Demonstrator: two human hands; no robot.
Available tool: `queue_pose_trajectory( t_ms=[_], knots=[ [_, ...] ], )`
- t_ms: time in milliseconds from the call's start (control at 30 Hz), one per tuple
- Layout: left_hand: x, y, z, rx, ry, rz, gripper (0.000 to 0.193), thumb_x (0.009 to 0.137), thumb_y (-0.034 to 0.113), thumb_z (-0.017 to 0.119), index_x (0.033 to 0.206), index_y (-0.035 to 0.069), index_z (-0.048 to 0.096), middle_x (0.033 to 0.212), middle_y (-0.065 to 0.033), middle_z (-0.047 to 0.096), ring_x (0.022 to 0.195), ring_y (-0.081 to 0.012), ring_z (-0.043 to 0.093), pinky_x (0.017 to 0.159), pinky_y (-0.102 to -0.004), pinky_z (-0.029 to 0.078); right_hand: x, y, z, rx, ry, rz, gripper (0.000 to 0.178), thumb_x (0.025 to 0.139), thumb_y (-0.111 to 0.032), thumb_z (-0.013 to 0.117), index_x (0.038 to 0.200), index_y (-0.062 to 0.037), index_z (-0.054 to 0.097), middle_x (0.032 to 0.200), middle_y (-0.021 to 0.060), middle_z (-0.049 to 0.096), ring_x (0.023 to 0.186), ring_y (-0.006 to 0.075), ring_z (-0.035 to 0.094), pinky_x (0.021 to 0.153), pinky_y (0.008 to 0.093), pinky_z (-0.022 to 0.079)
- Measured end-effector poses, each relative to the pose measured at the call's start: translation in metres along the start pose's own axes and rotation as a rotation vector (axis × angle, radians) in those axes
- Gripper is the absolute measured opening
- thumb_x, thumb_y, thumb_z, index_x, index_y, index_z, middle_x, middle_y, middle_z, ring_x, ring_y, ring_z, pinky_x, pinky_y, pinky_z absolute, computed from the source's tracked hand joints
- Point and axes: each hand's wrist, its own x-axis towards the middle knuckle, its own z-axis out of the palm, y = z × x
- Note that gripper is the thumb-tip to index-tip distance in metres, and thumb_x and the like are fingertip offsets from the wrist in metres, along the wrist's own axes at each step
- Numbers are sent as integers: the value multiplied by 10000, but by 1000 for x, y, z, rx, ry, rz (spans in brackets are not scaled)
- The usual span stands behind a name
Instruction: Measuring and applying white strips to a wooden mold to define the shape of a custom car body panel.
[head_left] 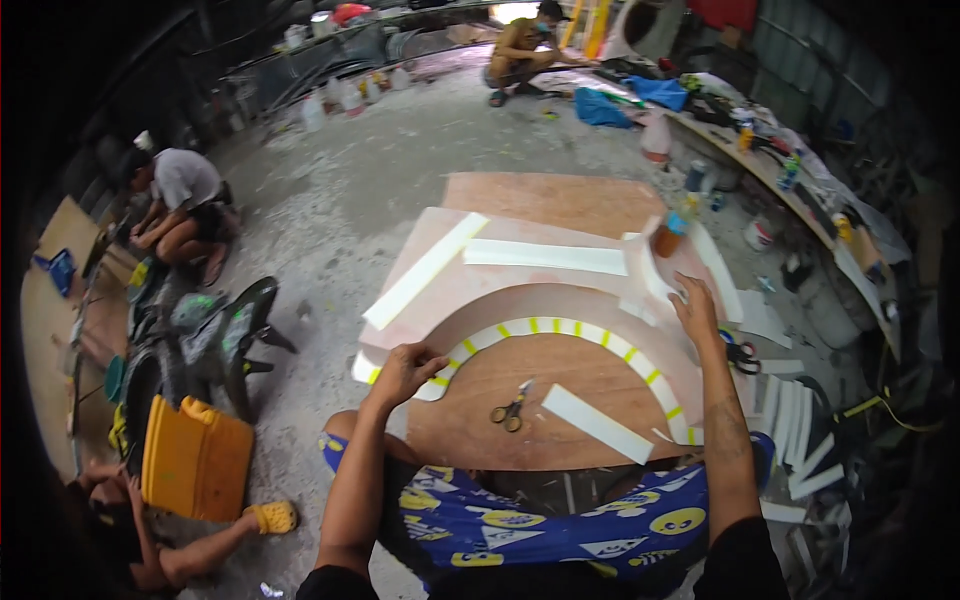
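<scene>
A pale pinkish molded panel (445,245) with a wheel-arch cutout lies on a brown plywood board (470,440) in front of me. Around the arch runs a white strip (590,330), fixed with several short yellow tape pieces. My left hand (405,372) is at the arch's left end, fingers pinched together; whatever is between them is too small to tell. Over the panel's right side is my right hand (697,308), its fingers apart, near a curved white strip (718,270). Scissors (512,408) and a loose white strip (598,424) lie inside the arch.
A bottle of orange-brown liquid (672,235) stands at the panel's far right. More scissors (742,356) and cut white strips (795,415) are to the right. At left are an orange container (198,458) and dark molded parts (235,335). Other people crouch or sit nearby.
</scene>
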Motion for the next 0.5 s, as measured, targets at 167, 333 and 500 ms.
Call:
queue_pose_trajectory(
  t_ms=[167,333,500],
  knots=[
    [-9,2,4,121,-28,76,203,848,165,704,869,-36,678,752,-144,688,668,-206,650,630,-331,514,36,63,14,149,-211,172,523,671,-59,802,1157,32,633,1115,190,674,1005,282,657,869,356,515],
    [-4,2,7,191,-55,88,194,845,148,691,847,-44,665,758,-181,680,667,-272,654,634,-356,509,50,66,19,50,-521,289,474,661,-70,830,1092,41,669,1027,174,704,929,239,675,826,324,528],
    [-4,9,3,174,-96,65,193,847,154,689,855,-38,666,748,-192,674,688,-294,660,649,-370,508,49,66,32,54,-495,330,437,678,-72,824,1069,52,674,983,147,710,894,208,661,803,314,521]
  ],
)
